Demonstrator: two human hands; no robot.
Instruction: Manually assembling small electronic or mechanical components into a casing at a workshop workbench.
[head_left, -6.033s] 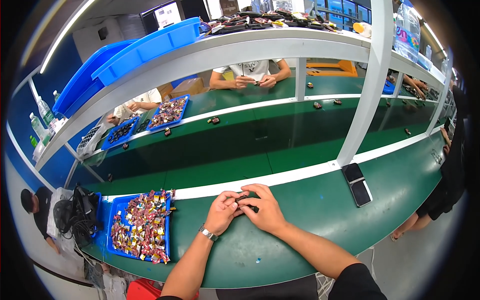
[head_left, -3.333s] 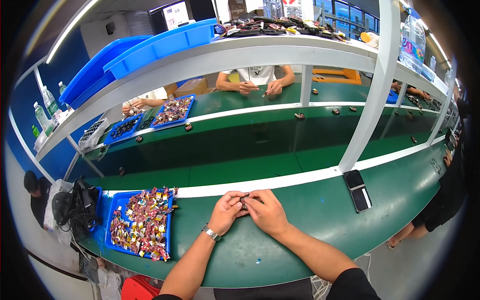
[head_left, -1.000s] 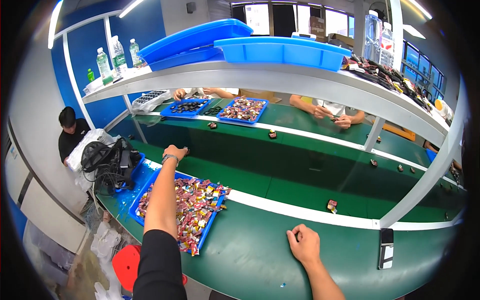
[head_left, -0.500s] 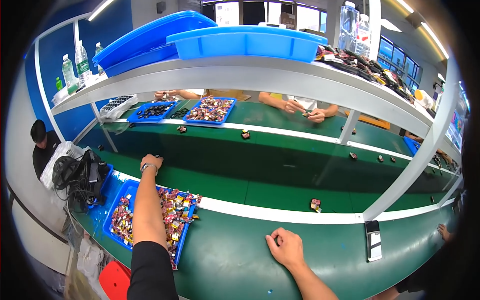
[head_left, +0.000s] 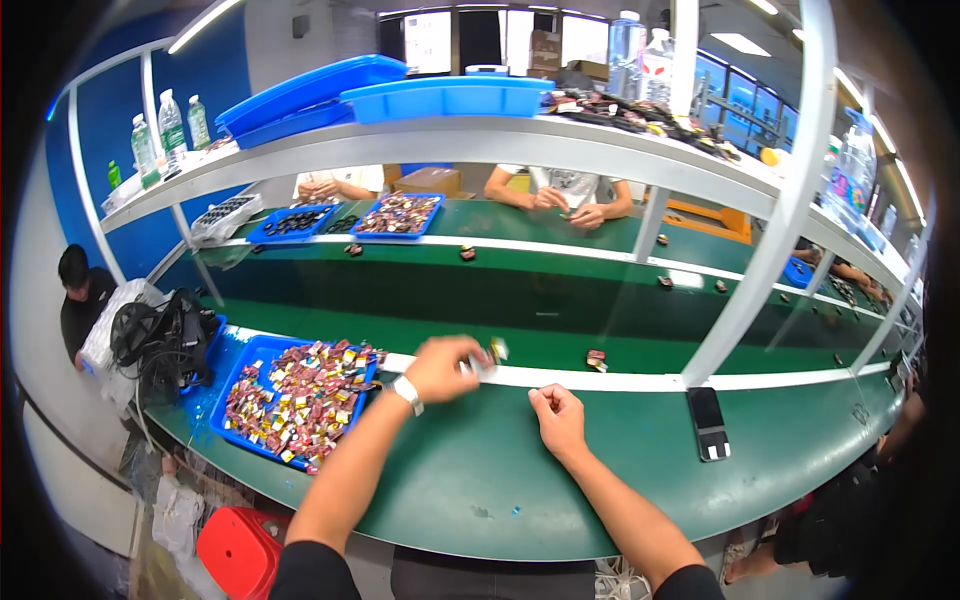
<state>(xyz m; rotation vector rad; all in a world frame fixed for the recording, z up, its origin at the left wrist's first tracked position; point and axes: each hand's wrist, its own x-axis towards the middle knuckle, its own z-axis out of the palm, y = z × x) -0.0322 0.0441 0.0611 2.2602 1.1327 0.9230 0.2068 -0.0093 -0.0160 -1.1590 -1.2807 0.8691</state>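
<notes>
Back from the blue tray (head_left: pixel 245 372), the left hand (head_left: pixel 440 367) now hovers above the white stripe near the desk's (head_left: pixel 470 480) middle, fingers (head_left: pixel 472 362) pinching a small part (head_left: pixel 497 350). Motion blur hides the part's long axis and heading. Just beside it, the right hand (head_left: pixel 558 418) rests on the green desk, loosely clenched, holding nothing visible. A black phone (head_left: pixel 708 423) lies toward the right edge.

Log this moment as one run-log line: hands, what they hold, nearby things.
left hand: holds small part, blurred | right hand: on green table, seems empty | blue tray: wrapped pieces, left | phone: right
</notes>
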